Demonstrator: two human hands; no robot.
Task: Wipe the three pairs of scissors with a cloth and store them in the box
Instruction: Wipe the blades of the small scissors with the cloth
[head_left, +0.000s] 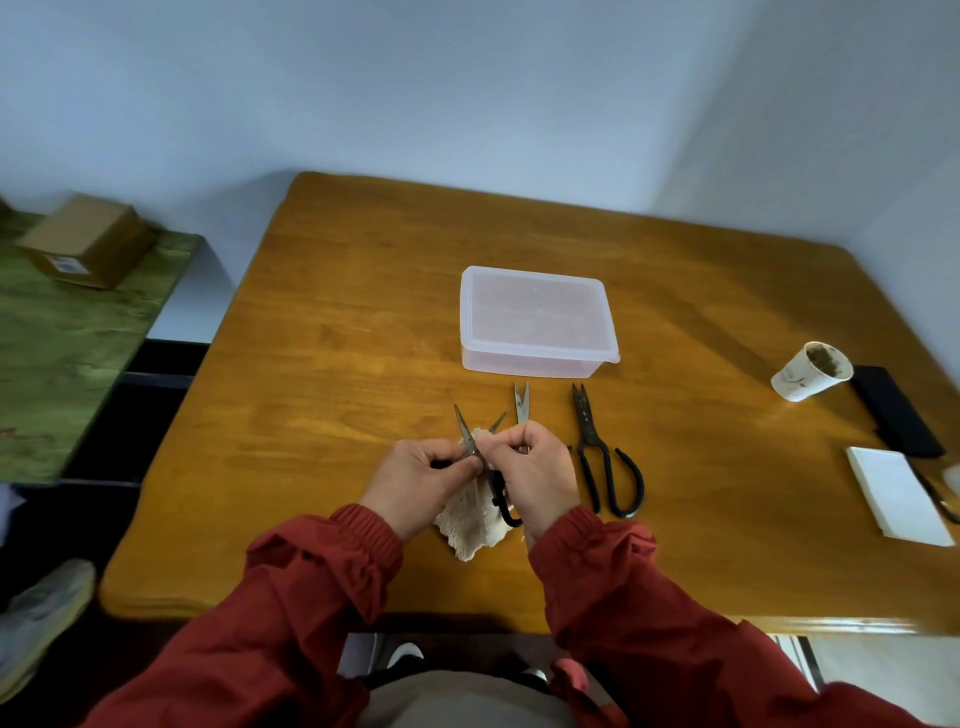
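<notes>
The left hand (423, 467) and right hand (537, 467) are meeting over the near centre of the bench (337, 364), both with fingers curled. The left hand is pinching the open scissors (464, 428) near the pivot, and the right hand is pinching a fold of the cloth (470, 519) against the right blade. The blades are pointing far and spreading in a V, the black handles are hanging between the wrists, and the rest of the cloth is draping down onto the bench below the hands. The silver scissors (521, 402) are lying just far of the right hand, tips pointing at the box (535, 317), handles hidden behind the knuckles. The large scissors (602, 457) with black loop handles are lying just right of the right hand, tips also pointing far. The box, translucent with its lid on, is sitting far of all three pairs. A paper cup (810, 371), a black slab (893, 410) and a white pad (898, 493) are resting at the right edge.
</notes>
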